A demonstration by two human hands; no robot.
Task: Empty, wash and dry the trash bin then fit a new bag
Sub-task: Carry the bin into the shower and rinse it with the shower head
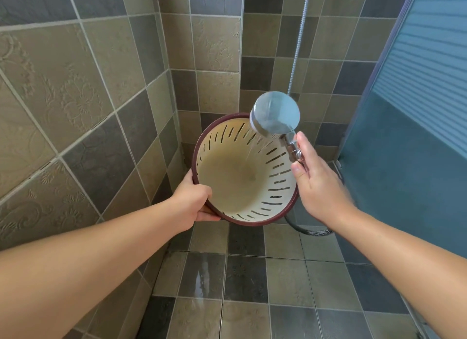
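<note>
Looking down from the head camera, we see a person washing a trash bin (242, 172) in a tiled shower corner. The bin is held up in the air over the floor (247, 275), tipped so its open top faces the person. It is empty, with a dark red rim and a cream inside with thin slots. The bottom looks brownish and dirty.

The left hand (194, 202) has its grip pressed shut on the bin's rim at the near left side, fingers curled under. The right hand (318, 184) has its grip closed around the handle of a shower head (275, 114), which sits just above the far right of the rim. Thin lines of water fall from it into the bin. A hose (308, 229) hangs below the bin, and a blue door (417, 136) stands to the right.

To do this step well, I think the water should aim at the dirty bottom. Turning the bin slowly would help reach every side. Keeping it tipped lets the dirty water run out. The floor looks wet, so feet should stay steady.
</note>
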